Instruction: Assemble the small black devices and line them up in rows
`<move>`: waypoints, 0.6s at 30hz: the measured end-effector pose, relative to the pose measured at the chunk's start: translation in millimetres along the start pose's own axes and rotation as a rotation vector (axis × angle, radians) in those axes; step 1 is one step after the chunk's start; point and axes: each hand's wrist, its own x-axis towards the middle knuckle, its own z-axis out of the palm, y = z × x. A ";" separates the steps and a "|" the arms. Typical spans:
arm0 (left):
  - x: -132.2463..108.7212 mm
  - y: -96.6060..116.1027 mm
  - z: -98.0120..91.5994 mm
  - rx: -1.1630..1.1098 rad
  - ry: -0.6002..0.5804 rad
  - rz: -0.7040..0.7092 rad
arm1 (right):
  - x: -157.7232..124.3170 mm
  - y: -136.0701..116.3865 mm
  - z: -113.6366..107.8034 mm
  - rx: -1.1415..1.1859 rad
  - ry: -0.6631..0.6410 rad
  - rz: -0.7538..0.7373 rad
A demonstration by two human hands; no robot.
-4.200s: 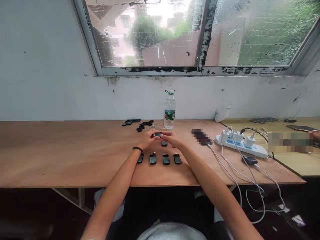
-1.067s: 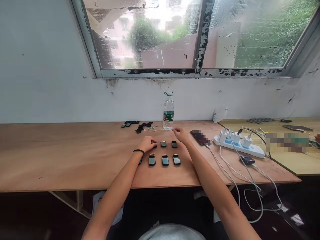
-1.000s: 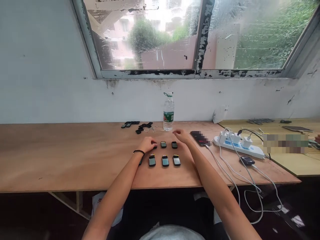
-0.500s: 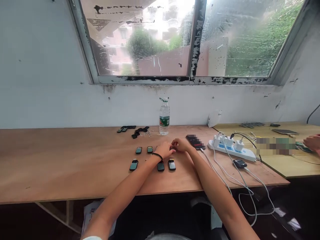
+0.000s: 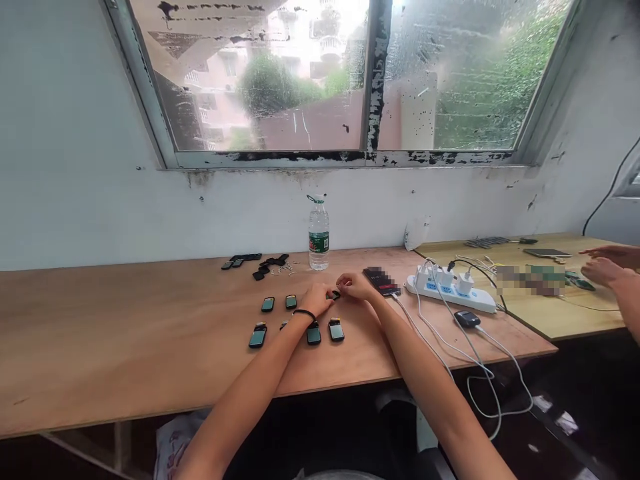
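Both hands meet over the desk (image 5: 125, 333): the left hand (image 5: 316, 300) and right hand (image 5: 354, 287) pinch one small black device (image 5: 334, 294) between closed fingers, beside rows of similar devices (image 5: 268, 304) lying flat.

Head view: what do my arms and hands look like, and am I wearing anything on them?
The left arm and right arm are bare, with no sleeve in view. The left hand and right hand wear no gloves. A thin black band circles the left wrist; the right wrist has none. Rings are too small to tell.
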 end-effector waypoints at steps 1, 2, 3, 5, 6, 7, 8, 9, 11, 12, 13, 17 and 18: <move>-0.2 -1.2 -0.4 -0.010 -0.008 0.005 | 0.3 -1.6 2.1 0.007 0.014 -0.006; -0.6 -2.2 -0.9 -0.021 -0.016 0.010 | 0.8 -2.8 4.5 0.009 0.025 -0.016; -1.0 -3.0 -1.3 -0.031 -0.022 0.016 | 1.3 -3.4 7.0 0.009 0.031 -0.027; -2.1 -3.7 -1.7 -0.050 -0.026 0.023 | 2.4 -3.2 11.4 0.003 0.026 -0.039; -2.6 -3.6 -1.6 -0.056 -0.025 0.023 | 2.7 -2.6 12.9 -0.005 0.018 -0.044; -2.9 -3.4 -1.2 -0.061 -0.022 0.020 | 2.9 -1.9 13.7 -0.018 0.009 -0.048; -3.1 -3.0 -0.4 -0.063 -0.017 0.015 | 2.8 -1.2 13.7 -0.036 -0.001 -0.054; -3.0 -2.5 0.5 -0.064 -0.010 0.009 | 2.6 -0.7 13.1 -0.058 -0.013 -0.062; -2.3 -1.4 2.9 -0.064 0.002 -0.001 | 2.0 -0.5 10.6 -0.103 -0.029 -0.075; -1.8 -0.8 4.1 -0.063 0.007 -0.006 | 1.8 -0.8 9.2 -0.121 -0.037 -0.073; -1.2 -0.3 5.2 -0.063 0.012 -0.013 | 1.8 -1.3 7.9 -0.130 -0.043 -0.066; 0.5 2.1 6.8 -0.057 0.027 -0.042 | 3.2 -2.9 6.2 -0.134 -0.055 -0.023; 0.5 2.7 6.5 -0.054 0.027 -0.048 | 3.6 -3.1 6.3 -0.148 -0.059 -0.022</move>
